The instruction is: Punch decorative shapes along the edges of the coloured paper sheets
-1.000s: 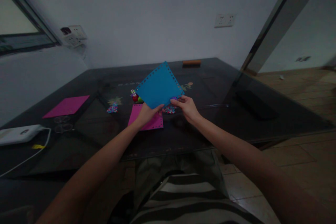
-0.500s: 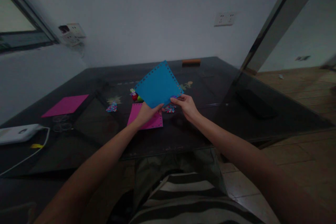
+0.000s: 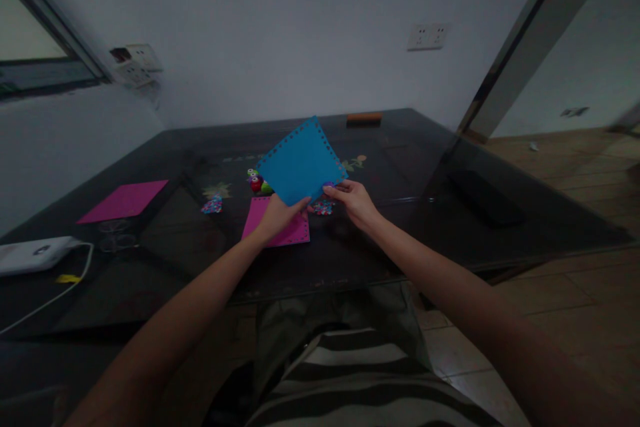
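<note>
A blue sheet of craft paper (image 3: 304, 161) is held up above the table, one corner pointing away from me. Rows of punched holes run along its edges. My left hand (image 3: 281, 215) pinches its near edge, thumb on top. At the sheet's right edge, my right hand (image 3: 354, 199) grips a small purple craft punch (image 3: 329, 185), mostly hidden by the fingers. Beneath lies a pink sheet (image 3: 256, 212) with holes along its edges, partly covered by my left hand. A pile of coloured confetti (image 3: 323, 207) sits under the blue sheet's near edge.
Small red and green craft punches (image 3: 256, 183) stand behind the blue sheet. Another confetti pile (image 3: 213, 204) and a second pink sheet (image 3: 124, 201) lie left. A white device (image 3: 37, 255) with a cable is at far left. A brown roll (image 3: 364, 119) lies by the wall.
The purple punch and the right thumb have shifted very slightly up and left at the sheet's edge. The sheet and left hand are nearly still.
</note>
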